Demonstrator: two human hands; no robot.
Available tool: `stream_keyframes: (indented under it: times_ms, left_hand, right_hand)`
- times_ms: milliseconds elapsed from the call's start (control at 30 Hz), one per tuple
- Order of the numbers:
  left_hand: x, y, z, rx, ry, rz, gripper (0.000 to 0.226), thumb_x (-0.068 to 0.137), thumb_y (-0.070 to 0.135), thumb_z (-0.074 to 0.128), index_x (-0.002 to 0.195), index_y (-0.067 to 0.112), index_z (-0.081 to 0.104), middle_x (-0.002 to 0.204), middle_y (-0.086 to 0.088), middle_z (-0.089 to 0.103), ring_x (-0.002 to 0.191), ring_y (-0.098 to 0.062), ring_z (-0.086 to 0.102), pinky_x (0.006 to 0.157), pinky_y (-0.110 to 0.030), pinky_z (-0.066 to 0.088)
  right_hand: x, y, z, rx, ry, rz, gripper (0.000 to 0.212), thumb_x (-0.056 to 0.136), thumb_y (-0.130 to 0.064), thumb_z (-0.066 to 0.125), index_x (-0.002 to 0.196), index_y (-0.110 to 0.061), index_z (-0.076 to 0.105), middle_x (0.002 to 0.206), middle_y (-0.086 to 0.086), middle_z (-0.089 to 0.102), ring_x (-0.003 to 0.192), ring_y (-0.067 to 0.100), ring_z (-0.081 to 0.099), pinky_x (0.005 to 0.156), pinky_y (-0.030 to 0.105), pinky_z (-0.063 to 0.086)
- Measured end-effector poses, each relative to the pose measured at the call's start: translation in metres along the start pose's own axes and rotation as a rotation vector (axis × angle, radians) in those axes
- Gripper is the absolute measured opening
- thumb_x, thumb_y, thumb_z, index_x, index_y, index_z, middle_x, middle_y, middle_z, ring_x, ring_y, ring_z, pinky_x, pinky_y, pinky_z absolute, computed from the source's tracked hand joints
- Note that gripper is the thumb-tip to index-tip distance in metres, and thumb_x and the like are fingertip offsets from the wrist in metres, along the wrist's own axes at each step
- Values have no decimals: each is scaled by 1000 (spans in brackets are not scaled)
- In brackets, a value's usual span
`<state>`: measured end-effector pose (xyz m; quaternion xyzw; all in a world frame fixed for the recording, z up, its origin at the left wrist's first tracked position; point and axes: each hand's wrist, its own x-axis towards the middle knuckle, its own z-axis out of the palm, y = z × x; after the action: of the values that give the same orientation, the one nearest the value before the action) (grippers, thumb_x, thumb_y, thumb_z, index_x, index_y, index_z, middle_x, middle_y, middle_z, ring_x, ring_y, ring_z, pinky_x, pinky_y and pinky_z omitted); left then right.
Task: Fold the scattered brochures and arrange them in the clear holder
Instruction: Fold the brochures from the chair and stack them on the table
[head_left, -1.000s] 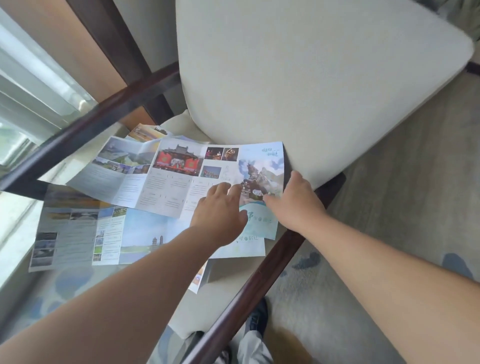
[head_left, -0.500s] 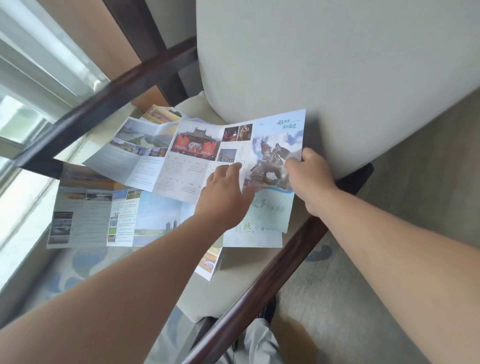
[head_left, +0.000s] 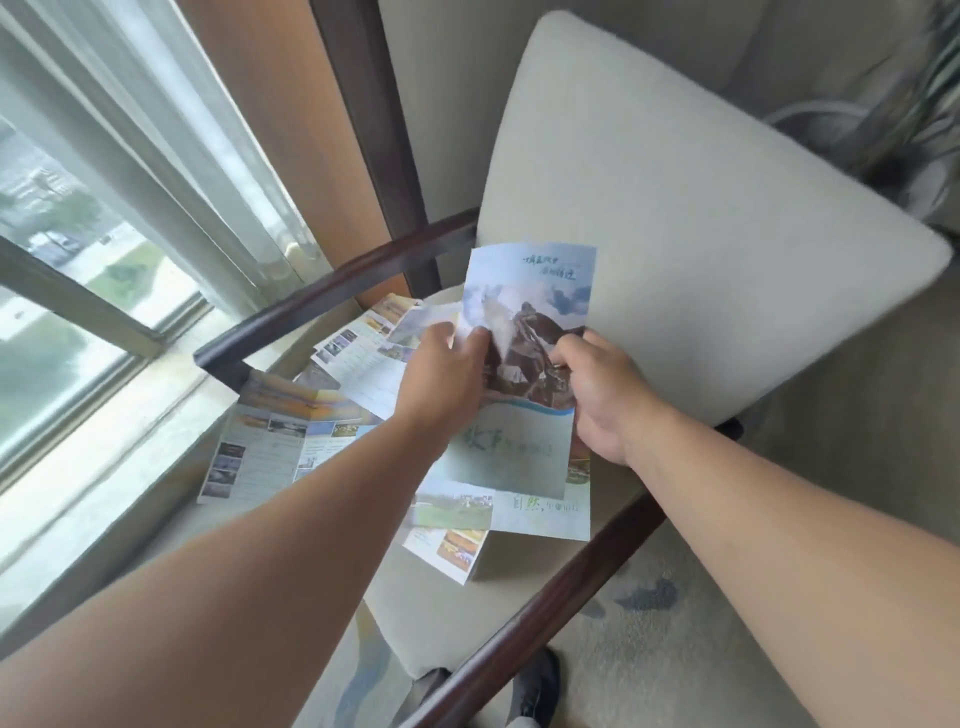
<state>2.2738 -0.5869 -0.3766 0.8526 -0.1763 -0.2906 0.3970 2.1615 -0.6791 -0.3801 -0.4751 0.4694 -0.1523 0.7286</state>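
Note:
Both hands hold one brochure (head_left: 530, 332) above the chair seat, its cover panel with a statue and blue sky upright toward me. My left hand (head_left: 444, 374) grips its left side, where the other panels bend back behind the cover. My right hand (head_left: 597, 395) pinches its right edge. Beneath them lie several open brochures: one spread flat at the left (head_left: 270, 441), one under my left forearm (head_left: 358, 358), and others near the seat's front (head_left: 540, 512) (head_left: 452, 535). The clear holder is not in view.
The brochures lie on a cream chair seat (head_left: 457, 613) with dark wooden armrests (head_left: 322, 291) (head_left: 561, 582). A large cream cushion (head_left: 701, 218) leans against the chair back. A window with a sill (head_left: 104, 291) runs along the left. Patterned carpet (head_left: 675, 649) lies below at the right.
The wide open brochure was flat on the seat under my hands. Now it is lifted off the pile and its left panels are folded back behind the cover panel.

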Motion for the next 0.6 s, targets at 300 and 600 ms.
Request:
stream_keyframes:
  times_ms: [300, 600]
  left_hand:
    - [-44, 13, -66, -345, 140, 66, 13, 93, 19, 55, 86, 20, 64, 76, 0, 73, 64, -16, 71, 54, -28, 58]
    - [-80, 16, -121, -338, 281, 55, 8, 91, 25, 54, 88, 26, 60, 89, -1, 72, 79, -26, 72, 73, -51, 59]
  right_hand:
    - [-36, -18, 41, -105, -100, 53, 52, 70, -37, 71, 115, -18, 54, 118, 3, 63, 109, 25, 60, 99, 51, 47]
    - [-61, -51, 75, -114, -220, -117, 17, 93, -4, 55, 98, -16, 66, 87, 5, 74, 63, 14, 70, 46, 21, 48]
